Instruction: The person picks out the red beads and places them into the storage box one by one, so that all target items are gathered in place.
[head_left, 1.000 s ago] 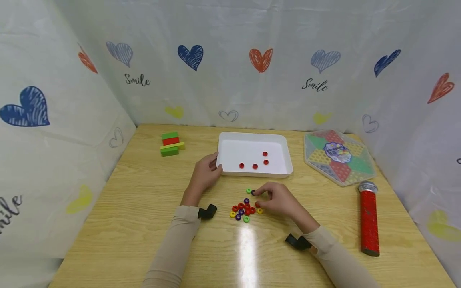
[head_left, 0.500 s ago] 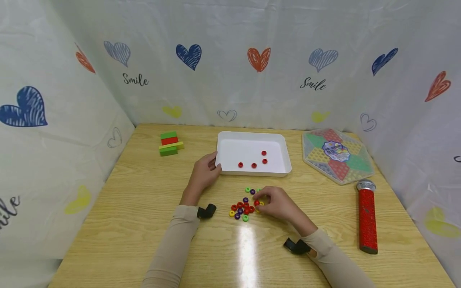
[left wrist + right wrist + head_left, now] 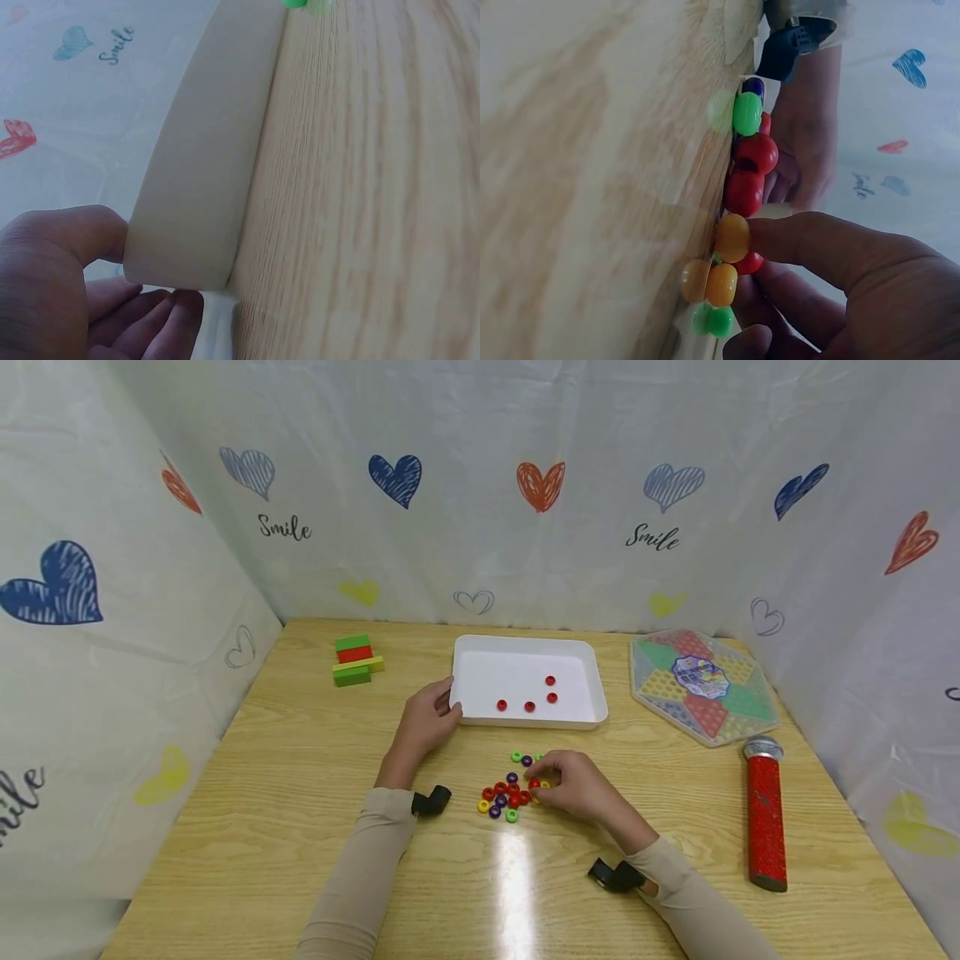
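My left hand (image 3: 427, 720) grips the near left corner of a white plastic tray (image 3: 480, 653), thumb on one side and fingers on the other, as the left wrist view confirms. Several red beads (image 3: 552, 697) lie inside the tray. In front of it, a loose cluster of red, purple, yellow and green beads lies on the table. My right hand (image 3: 577, 783) is at the cluster's right side, pinching a red bead (image 3: 534, 783) between thumb and finger. In the right wrist view the thumb also lies against a yellow bead (image 3: 733, 237); the bead pinched is partly hidden there.
Green, red and yellow blocks (image 3: 352, 662) sit at the back left of the wooden table (image 3: 285, 827). Right of the tray lies a hexagonal Chinese checkers set (image 3: 705, 689). A red toy microphone (image 3: 766, 818) lies at the right. A printed white curtain encloses the back and sides.
My right hand has drawn slightly toward me, its index finger leaving a purple bead for the red one and uncovering a green bead. The left hand stays at the tray's corner.
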Demonstrator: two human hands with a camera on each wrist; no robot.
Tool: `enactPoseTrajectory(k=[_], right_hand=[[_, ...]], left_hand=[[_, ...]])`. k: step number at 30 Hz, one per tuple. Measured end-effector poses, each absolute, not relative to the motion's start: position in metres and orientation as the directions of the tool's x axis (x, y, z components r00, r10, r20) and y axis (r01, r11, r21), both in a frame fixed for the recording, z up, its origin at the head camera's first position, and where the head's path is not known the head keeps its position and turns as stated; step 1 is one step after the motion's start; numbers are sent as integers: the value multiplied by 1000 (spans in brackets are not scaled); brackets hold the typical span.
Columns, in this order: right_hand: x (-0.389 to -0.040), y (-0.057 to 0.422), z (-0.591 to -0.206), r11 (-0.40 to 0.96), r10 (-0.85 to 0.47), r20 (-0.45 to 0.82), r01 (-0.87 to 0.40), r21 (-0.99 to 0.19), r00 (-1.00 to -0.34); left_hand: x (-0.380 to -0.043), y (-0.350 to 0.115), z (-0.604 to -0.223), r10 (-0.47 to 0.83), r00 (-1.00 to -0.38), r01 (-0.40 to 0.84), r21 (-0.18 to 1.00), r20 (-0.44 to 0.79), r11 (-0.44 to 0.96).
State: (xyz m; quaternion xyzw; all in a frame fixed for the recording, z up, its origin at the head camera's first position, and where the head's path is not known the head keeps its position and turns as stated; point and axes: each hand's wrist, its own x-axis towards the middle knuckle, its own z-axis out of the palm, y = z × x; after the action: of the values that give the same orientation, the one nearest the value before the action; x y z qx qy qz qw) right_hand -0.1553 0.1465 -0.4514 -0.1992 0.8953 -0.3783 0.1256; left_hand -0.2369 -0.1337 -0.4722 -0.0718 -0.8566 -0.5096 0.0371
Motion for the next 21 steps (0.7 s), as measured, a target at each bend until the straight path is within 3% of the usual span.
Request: enactPoseTrajectory(k=[21], right_hand=[[-174, 143, -425, 647, -422, -4, -298, -702, -907]], left_hand=[[-237, -134, -475, 84, -985, 174, 883, 152, 437]])
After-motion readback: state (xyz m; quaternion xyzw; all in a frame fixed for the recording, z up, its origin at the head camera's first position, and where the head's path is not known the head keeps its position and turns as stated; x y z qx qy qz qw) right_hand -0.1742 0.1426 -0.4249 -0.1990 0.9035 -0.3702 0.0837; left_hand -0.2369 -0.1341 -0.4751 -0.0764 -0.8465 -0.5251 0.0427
